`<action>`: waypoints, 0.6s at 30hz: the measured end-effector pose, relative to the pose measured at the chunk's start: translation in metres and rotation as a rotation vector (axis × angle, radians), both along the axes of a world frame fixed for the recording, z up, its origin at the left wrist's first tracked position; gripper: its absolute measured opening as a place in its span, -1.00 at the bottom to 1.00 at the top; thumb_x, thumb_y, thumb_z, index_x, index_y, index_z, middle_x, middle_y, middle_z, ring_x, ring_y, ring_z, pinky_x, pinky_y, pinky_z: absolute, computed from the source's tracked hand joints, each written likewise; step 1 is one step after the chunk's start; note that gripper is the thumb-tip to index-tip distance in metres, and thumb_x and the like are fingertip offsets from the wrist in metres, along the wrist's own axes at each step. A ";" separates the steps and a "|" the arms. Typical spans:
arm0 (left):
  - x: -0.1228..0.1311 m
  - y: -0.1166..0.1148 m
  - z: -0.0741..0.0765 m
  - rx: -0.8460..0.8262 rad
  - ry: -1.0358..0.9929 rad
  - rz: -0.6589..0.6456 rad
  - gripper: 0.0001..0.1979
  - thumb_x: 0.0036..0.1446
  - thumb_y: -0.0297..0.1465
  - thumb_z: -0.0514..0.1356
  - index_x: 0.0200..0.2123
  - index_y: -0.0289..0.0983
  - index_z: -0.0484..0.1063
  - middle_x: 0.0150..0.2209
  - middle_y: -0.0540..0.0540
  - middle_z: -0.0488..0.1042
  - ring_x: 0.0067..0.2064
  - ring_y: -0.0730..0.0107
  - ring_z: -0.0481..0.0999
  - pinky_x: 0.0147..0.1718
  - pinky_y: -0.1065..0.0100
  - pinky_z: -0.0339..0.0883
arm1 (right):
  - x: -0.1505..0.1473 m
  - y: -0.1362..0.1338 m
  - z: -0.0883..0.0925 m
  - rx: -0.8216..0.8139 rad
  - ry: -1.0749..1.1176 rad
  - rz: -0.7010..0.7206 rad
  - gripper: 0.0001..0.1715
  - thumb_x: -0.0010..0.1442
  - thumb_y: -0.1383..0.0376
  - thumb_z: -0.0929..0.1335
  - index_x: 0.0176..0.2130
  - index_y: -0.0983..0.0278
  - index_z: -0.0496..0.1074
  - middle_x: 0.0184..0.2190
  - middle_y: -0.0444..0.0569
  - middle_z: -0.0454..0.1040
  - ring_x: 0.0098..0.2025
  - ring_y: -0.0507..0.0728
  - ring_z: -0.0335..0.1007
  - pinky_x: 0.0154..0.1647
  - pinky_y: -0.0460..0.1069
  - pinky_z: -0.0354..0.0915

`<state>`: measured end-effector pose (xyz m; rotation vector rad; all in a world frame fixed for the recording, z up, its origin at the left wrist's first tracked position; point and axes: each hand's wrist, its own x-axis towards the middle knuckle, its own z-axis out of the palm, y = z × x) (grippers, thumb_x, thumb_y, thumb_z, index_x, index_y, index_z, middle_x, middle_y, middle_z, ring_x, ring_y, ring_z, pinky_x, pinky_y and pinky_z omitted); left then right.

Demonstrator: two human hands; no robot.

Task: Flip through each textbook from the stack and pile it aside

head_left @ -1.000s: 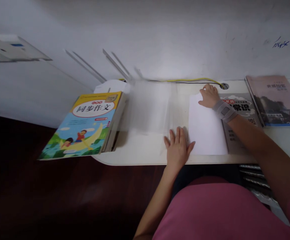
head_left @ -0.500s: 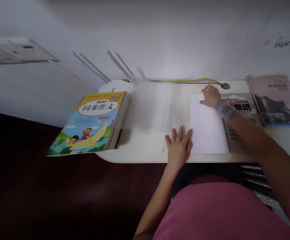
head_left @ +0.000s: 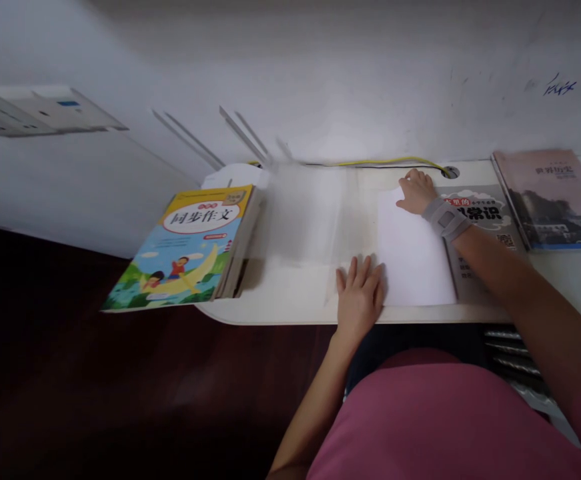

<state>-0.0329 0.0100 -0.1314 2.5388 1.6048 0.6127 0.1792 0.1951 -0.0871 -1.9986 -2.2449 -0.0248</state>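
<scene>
My left hand (head_left: 360,297) lies flat on the white desk (head_left: 275,300), fingers spread, its index side at the lower left edge of a blank white sheet of paper (head_left: 413,260). At the sheet's upper edge, my right hand (head_left: 417,191) rests with bent fingers and the thumb apart. A grey band circles the right wrist. Right beside the sheet, partly under my right forearm, is a grey-covered book (head_left: 480,220). A see-through plastic sheet (head_left: 305,220) lies left of the paper, its right part near my left fingertips.
A stack of books with a blue and yellow cover (head_left: 185,247) overhangs the desk's left end. Behind it stands a white router (head_left: 233,175) with antennas. A pink-grey book (head_left: 553,200) lies at the right. A yellow cable (head_left: 380,162) runs along the wall to a hole.
The view has shifted slightly. Both hands stay at nearly the same places on the desk and paper; the left fingers sit a little closer together.
</scene>
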 end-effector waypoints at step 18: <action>-0.019 -0.003 0.016 0.026 0.082 -0.210 -0.76 0.27 -0.39 0.07 -0.04 -0.28 0.41 0.02 -0.24 0.46 0.08 0.12 0.42 0.00 0.08 0.37 | -0.002 -0.002 0.009 -0.009 0.000 -0.024 -0.47 0.11 0.28 0.37 0.05 0.47 0.34 0.11 0.31 0.23 0.18 0.41 0.08 0.17 0.31 -0.01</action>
